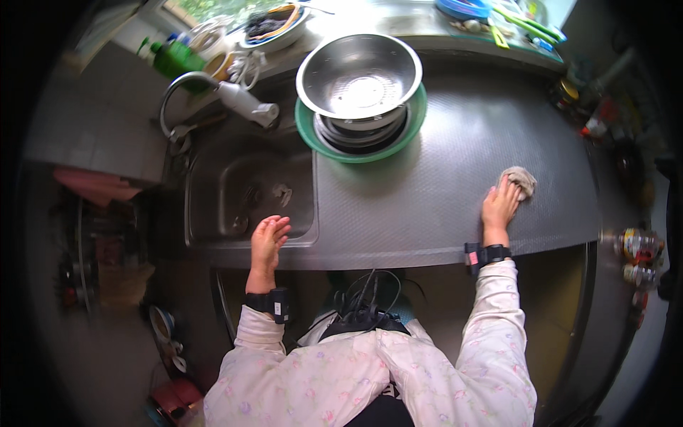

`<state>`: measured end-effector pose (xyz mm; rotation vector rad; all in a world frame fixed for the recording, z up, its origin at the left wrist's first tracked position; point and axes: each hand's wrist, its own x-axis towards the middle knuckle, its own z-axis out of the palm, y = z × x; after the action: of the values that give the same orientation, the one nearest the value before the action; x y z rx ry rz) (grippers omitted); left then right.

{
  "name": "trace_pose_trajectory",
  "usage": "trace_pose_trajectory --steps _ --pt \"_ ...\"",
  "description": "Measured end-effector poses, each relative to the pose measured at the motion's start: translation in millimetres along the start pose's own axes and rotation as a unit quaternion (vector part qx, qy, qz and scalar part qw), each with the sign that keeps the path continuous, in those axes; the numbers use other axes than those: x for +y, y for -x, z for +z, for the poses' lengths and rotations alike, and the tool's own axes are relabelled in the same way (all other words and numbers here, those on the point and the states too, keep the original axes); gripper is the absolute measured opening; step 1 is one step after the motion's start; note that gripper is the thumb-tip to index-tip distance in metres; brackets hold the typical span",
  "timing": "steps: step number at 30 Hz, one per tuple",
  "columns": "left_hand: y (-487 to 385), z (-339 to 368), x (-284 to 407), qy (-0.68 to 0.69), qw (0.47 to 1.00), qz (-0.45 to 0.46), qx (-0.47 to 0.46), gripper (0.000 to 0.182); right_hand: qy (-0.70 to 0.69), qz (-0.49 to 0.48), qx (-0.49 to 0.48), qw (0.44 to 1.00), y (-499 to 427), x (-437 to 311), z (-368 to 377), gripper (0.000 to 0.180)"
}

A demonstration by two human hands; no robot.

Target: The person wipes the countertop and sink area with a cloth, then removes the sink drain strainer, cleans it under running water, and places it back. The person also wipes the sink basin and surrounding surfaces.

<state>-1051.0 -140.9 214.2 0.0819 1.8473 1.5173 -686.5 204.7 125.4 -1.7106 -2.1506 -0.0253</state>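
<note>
My right hand (499, 207) presses a crumpled, pale cloth (521, 180) onto the right part of the textured metal countertop (405, 213). Its fingers lie over the near side of the cloth. Above the front rim of the sink (213, 203), my left hand (270, 239) is raised with nothing in it, the fingers slightly curled and near each other. A small whitish scrap (283, 194) lies in the sink basin. Beyond the hands, a stainless steel bowl (358, 69) sits on stacked metal ware inside a green basin (363, 158).
A faucet (240, 101) arches at the sink's back left. Green pump bottles (179, 60) and a bowl with dark contents (275, 32) stand along the windowsill. At the back right is a blue basin (464, 8) beside green-handled utensils (525, 24). Bottles (637, 245) line the far right.
</note>
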Motion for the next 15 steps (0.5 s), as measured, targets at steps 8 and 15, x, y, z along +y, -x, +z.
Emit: trace_pose_trajectory --steps 8,15 --pt "33 13 -34 -0.050 0.993 -0.034 -0.100 0.026 -0.396 -0.551 -0.257 0.689 111 -179 2 0.037" --pt "31 -41 -31 -0.023 0.999 0.021 -0.037 0.040 -0.289 -0.359 -0.239 0.855 53 -113 -43 0.016"
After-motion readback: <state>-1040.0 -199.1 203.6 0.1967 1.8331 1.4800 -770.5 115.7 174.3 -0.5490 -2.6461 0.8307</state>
